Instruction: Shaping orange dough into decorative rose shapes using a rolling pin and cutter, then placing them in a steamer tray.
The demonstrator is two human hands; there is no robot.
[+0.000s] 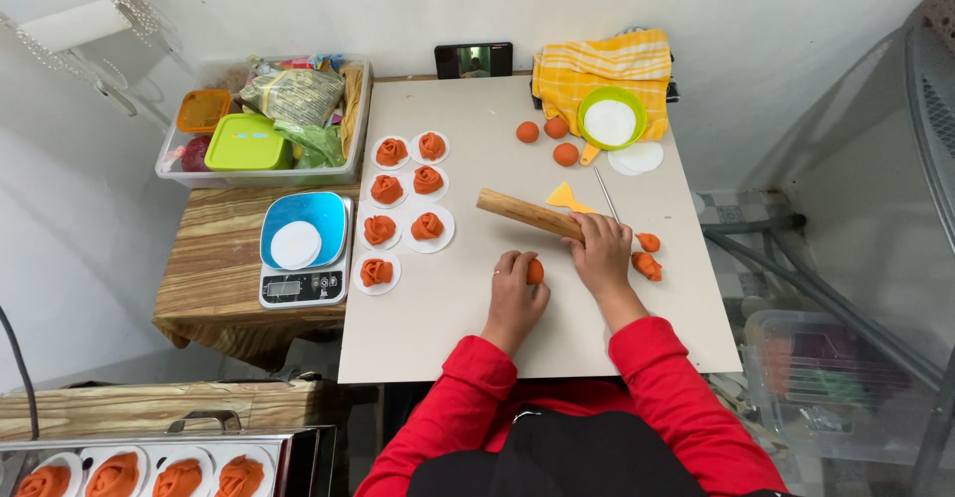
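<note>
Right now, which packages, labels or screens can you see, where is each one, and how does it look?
Small dark phone screen: leaning on the wall at the board's far edge, rectangular, lit.
Grey display: on the front of the blue-and-white kitchen scale, left of the board.
Green-yellow crinkled plastic bag: inside the clear plastic bin, far left.

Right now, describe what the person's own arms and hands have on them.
Both arms wear long, bright red sleeves ending at the wrists, with soft folds at the elbows. The left hand is bare apart from a thin ring on one finger. The right hand is bare, with no ring, watch or glove visible.
</note>
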